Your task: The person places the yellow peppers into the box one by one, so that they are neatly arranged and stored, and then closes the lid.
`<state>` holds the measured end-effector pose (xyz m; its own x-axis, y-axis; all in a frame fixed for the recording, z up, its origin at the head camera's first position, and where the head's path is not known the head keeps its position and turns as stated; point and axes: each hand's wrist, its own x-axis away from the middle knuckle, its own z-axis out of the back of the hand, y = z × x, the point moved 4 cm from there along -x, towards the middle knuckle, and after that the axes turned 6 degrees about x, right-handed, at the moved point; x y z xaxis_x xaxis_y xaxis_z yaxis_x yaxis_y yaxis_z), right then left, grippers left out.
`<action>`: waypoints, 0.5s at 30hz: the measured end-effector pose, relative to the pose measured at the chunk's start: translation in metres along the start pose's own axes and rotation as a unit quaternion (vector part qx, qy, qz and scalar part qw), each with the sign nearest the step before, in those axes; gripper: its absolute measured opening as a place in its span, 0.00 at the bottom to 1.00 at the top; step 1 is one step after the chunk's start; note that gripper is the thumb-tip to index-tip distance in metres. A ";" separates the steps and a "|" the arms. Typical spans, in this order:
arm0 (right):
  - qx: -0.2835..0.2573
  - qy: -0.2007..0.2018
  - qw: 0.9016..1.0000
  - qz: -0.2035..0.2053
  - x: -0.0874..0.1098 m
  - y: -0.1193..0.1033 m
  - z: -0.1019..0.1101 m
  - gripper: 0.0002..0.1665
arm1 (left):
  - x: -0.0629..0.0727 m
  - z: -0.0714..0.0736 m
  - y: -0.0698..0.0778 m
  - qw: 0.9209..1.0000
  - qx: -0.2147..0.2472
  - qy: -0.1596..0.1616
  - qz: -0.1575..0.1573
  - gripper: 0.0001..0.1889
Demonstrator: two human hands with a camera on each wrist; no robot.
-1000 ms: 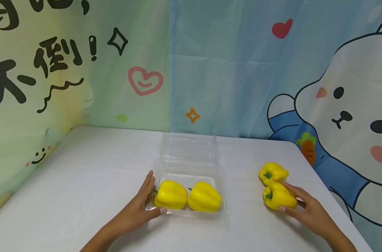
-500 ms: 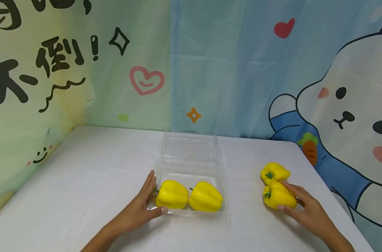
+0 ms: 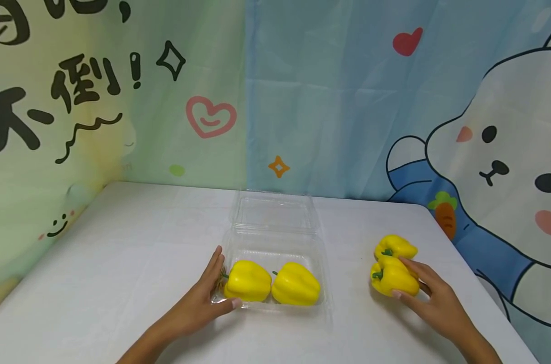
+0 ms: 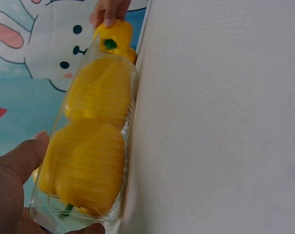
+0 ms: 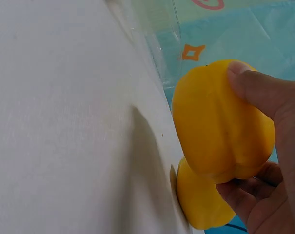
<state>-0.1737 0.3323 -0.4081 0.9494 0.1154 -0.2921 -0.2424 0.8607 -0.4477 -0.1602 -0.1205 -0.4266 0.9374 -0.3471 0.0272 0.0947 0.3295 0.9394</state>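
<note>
Head view: right grip, pinching yellow pepper; left grip, straight-fingered, touching clear box; beyond, backdrop lettered "不倒!"

I have the left hand resting against one corner of the clear container, two yellow peppers lined up inside. Past its far end, the right hand grips a third pepper; the yellow sliver beside that one I can't quite make out on my feed
</note>
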 end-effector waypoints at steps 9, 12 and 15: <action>-0.028 -0.004 1.000 0.000 -0.001 -0.009 -0.004 0.42 | -0.001 -0.001 -0.003 1.000 0.003 -0.001 0.009 0.55; -0.029 -0.003 1.000 -0.004 -0.001 -0.013 -0.005 0.42 | -0.002 -0.001 -0.004 1.000 -0.001 -0.002 0.013 0.56; -0.035 -0.011 0.999 -0.009 -0.003 -0.017 -0.008 0.41 | -0.003 0.000 -0.005 1.000 -0.003 -0.001 0.012 0.56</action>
<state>-0.1735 0.3133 -0.4062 0.9579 0.1109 -0.2648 -0.2371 0.8256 -0.5120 -0.1628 -0.1208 -0.4310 0.9391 -0.3398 0.0504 0.0737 0.3427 0.9366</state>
